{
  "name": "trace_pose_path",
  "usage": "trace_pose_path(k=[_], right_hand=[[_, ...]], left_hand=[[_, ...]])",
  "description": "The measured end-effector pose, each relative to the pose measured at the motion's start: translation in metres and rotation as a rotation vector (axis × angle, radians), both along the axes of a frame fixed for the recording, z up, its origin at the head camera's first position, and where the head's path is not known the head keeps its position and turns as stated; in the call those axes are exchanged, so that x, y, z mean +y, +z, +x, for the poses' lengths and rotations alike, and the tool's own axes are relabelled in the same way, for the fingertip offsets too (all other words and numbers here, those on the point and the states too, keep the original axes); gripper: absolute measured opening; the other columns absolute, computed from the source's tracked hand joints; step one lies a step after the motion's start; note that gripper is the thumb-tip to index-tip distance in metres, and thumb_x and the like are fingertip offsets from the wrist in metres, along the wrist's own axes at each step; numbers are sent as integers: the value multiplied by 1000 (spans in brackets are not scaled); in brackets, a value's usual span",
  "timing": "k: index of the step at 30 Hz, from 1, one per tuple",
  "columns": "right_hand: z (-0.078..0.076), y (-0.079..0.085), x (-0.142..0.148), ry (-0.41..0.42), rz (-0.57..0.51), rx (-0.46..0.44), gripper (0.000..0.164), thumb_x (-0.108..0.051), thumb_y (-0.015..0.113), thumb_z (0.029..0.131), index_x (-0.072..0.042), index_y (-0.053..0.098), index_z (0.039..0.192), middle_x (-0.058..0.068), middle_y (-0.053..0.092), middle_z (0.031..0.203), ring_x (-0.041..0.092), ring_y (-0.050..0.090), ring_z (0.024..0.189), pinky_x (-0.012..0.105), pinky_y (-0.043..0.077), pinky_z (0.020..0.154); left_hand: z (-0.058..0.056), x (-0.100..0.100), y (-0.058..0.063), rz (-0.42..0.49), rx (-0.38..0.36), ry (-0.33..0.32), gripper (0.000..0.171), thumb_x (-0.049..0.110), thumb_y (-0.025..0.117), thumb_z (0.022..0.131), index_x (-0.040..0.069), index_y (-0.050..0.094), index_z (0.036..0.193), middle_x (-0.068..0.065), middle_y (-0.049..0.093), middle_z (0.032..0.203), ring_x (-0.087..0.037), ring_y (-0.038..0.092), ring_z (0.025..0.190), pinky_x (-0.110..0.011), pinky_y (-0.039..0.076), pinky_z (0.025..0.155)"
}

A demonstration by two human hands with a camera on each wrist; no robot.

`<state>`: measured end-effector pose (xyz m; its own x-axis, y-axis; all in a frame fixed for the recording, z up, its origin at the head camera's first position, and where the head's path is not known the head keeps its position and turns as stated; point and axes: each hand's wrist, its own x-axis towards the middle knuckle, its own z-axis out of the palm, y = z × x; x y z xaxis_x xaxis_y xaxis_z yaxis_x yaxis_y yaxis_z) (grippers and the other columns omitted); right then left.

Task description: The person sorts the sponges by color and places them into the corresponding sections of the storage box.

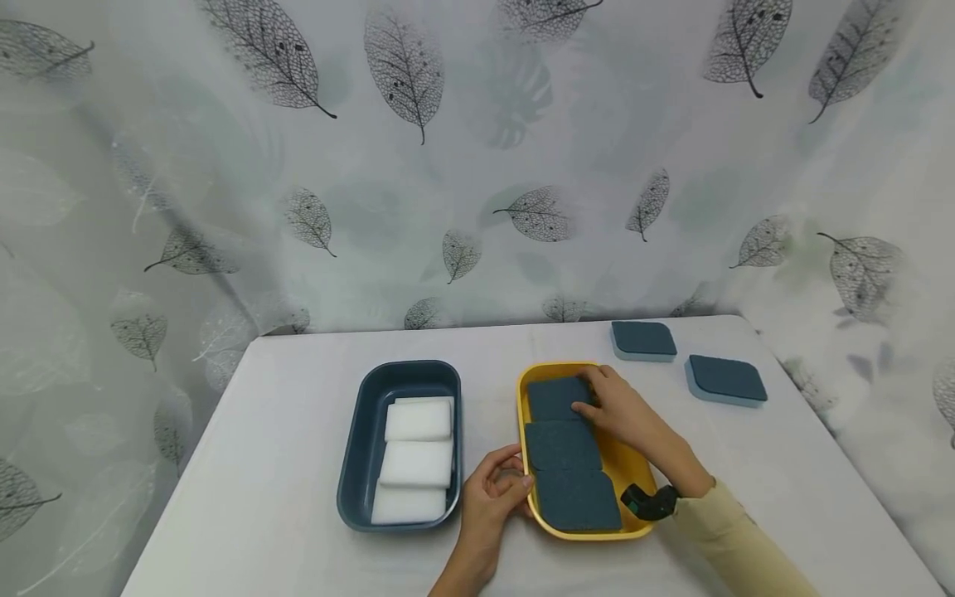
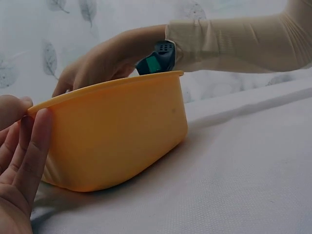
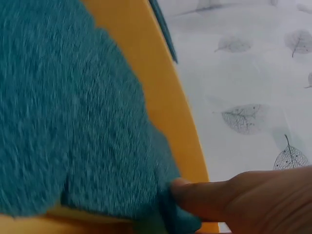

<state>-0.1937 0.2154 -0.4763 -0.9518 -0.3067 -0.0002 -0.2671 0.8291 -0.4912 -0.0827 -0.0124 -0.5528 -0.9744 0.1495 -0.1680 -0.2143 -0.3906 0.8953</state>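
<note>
A yellow plastic basin (image 1: 627,464) holds three dark blue-green sponges in a row: a near one (image 1: 578,500), a middle one (image 1: 563,445) and a far one (image 1: 555,398). My left hand (image 1: 488,506) grips the basin's left rim, thumb over the edge and fingers (image 2: 36,151) against the outer wall. Inside the basin, my right hand (image 1: 615,406) holds the far sponge at its right side. The right wrist view has the thumb (image 3: 200,195) pressed on that sponge's edge; the other fingers are hidden there.
Left of the yellow basin stands a dark blue basin (image 1: 363,464) with three white sponges (image 1: 416,464) in an overlapping row. Two more dark-topped sponges lie at the back right, one farther (image 1: 643,340) and one nearer (image 1: 726,380). A leaf-patterned curtain (image 1: 477,166) hangs behind the white table (image 1: 269,464).
</note>
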Motion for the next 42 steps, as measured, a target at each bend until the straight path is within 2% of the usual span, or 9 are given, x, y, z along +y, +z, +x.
trace_pose_path(k=[4,8,11,16,20,28,35,42], right_hand=[[6,1,-5,-17,36,-6,54,-15,74,97,8,51,140,29,63,131,40,66,114,55,58,96],[9,0,-10,-45,62,0,48,-14,73,98,8,52,135,27,66,123,38,68,107,53,59,92],[10,-1,-11,-65,60,-40,52,-19,73,98,9,51,136,26,65,123,36,66,106,52,59,93],[15,-1,-12,-56,12,-168,77,-32,76,96,10,39,148,34,54,139,43,60,120,59,53,105],[19,1,-14,-42,-17,-231,92,-34,77,96,10,25,157,40,39,152,50,52,133,65,47,111],[22,5,-18,-72,6,-224,91,-29,76,96,7,22,160,41,36,155,52,51,135,65,46,111],[25,3,-21,-90,-23,-225,86,-22,74,98,6,23,161,39,35,158,51,48,139,65,43,114],[27,5,-23,-117,2,-191,82,-20,77,95,4,31,158,35,44,151,46,56,127,64,48,110]], left_hand=[[0,0,-1,1,2,-2,57,3,77,91,-1,55,143,-2,59,111,-4,61,70,-19,55,59],[0,0,-1,3,4,-5,58,4,78,91,-1,55,143,-3,59,111,-4,62,71,-20,56,60],[0,1,-1,-2,6,-6,58,4,78,91,-1,55,144,-4,58,112,-4,62,71,-20,56,60],[1,1,-2,-2,5,-8,58,5,78,91,-1,54,144,-4,58,112,-5,61,71,-21,56,60],[1,1,-3,-1,4,0,58,5,78,91,-1,54,143,-4,58,112,-4,61,71,-21,56,60],[-1,0,-2,-4,6,-14,57,5,78,91,0,55,143,-4,59,112,-5,62,72,-21,56,61],[-2,-3,-1,-4,-7,-20,58,5,78,90,0,55,143,-4,59,112,-6,62,71,-21,56,61],[0,-2,-1,-1,1,-19,59,6,78,91,1,54,144,-5,58,113,-6,62,70,-21,57,61]])
